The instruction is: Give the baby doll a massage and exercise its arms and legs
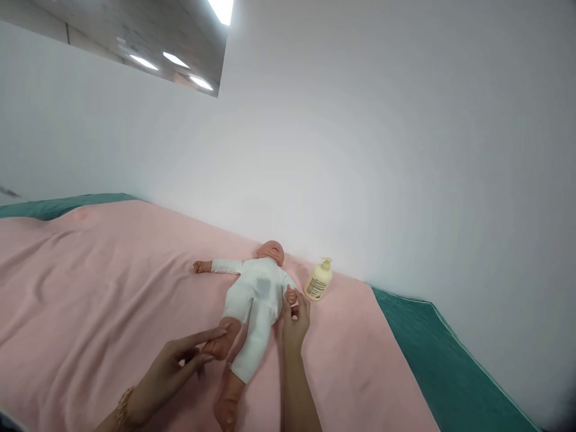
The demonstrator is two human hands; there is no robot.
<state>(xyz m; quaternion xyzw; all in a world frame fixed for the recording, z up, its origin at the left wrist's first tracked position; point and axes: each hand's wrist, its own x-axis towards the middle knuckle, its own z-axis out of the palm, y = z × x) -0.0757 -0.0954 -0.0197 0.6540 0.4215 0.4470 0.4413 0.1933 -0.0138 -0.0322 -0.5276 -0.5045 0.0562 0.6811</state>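
A baby doll with a white cloth body lies on its back, head toward the wall. A grey square patch shows on its belly. Lower left, my left hand, with a gold-coloured bracelet at the wrist, closes its thumb and fingers around the doll's bent foot. My right hand pinches the doll's small hand beside its hip. The doll's other leg stretches toward me, and its other arm points out to the left. Just beyond my right hand stands a cream pump bottle, upright.
A pink blanket, wrinkled on the left, lies under the doll. Green cloth shows past its right edge and at the far left. A white wall rises directly behind. High on the left, a mirror-like panel shows ceiling lights.
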